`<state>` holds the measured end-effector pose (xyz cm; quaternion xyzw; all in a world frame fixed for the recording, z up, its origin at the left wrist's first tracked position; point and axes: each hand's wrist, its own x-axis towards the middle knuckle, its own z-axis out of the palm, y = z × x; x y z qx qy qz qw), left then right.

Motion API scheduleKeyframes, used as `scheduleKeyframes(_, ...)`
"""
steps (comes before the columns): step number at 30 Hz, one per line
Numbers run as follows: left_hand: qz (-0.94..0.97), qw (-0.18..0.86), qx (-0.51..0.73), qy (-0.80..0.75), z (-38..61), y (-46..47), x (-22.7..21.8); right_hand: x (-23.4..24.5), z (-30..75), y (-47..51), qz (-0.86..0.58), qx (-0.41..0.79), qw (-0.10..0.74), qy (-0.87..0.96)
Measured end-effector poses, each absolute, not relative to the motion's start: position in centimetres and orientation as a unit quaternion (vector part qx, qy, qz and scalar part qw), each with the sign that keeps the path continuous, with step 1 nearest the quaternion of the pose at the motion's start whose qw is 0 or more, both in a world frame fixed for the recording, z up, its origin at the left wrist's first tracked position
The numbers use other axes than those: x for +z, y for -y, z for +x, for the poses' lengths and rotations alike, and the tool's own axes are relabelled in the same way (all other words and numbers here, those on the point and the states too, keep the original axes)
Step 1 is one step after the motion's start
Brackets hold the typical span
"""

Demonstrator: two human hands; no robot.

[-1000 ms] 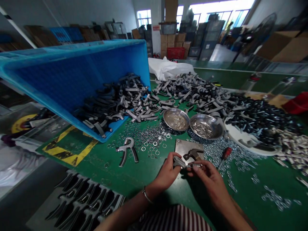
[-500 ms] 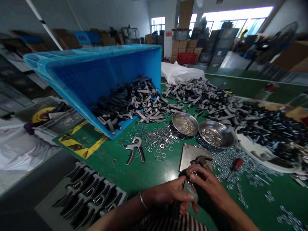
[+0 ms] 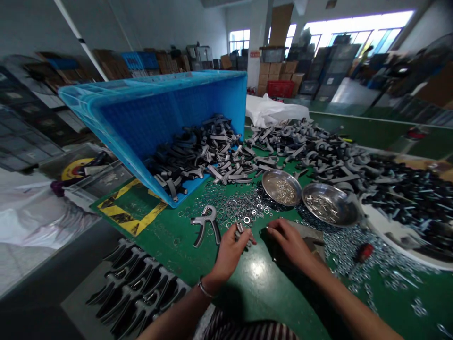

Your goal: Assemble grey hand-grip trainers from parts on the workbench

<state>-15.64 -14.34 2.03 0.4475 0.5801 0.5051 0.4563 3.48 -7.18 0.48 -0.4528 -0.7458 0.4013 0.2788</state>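
Observation:
Between the fingers of my left hand (image 3: 229,252) is a small metal coil spring (image 3: 240,227), along with a grey and red piece mostly hidden by the fingers. My right hand (image 3: 292,243) hovers by the metal plate (image 3: 300,228), its fingers curled with the tips close together; whether they pinch something small is unclear. A dark tool on the plate is largely covered by that hand. Left of my left hand lies a grey-and-black hand gripper (image 3: 209,218) with a spring at its top. Loose metal rings (image 3: 247,220) are scattered just beyond.
A tipped blue crate (image 3: 170,108) spills grey handles (image 3: 226,170) onto the green table. Two steel bowls (image 3: 266,186) hold small metal parts. A red-handled screwdriver (image 3: 364,252) lies among small links at right. Finished-looking hand grippers (image 3: 141,288) sit in rows at lower left.
My hands have parted. The left moved forward and left, raising the spring into view; the right now sits over the plate's near edge. The view has shifted slightly left.

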Motion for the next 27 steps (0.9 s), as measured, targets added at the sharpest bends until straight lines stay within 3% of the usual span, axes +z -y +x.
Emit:
scheduleKeyframes(6, 0.578, 0.424, 0.484, -0.501, -10.8, 12.5, 2.3, 2.3, 5.3, 12.6, -0.407, 0.745, 0.404, 0.34)
scheduleKeyframes(13, 0.616, 0.389, 0.435, -0.529, -8.5, 13.2, 2.3, 2.1, 6.6, 13.5, -0.352, 0.818, 0.376, 0.257)
scheduleKeyframes(17, 0.586, 0.402, 0.439, -0.55, -7.7, 13.8, 2.4, 2.8, 7.5, 13.9, -0.382, 0.736, 0.376, 0.413)
scheduleKeyframes(23, 0.555, 0.481, 0.453, -0.505, -7.0, 14.6, 4.4, 2.8, 8.8, 15.1, -0.459, 0.365, 0.405, 0.702)
scheduleKeyframes(27, 0.522, 0.483, 0.451, -0.539, -6.6, 14.5, 4.2, 2.3, 9.3, 15.5, -0.449, 0.25, 0.333, 0.791)
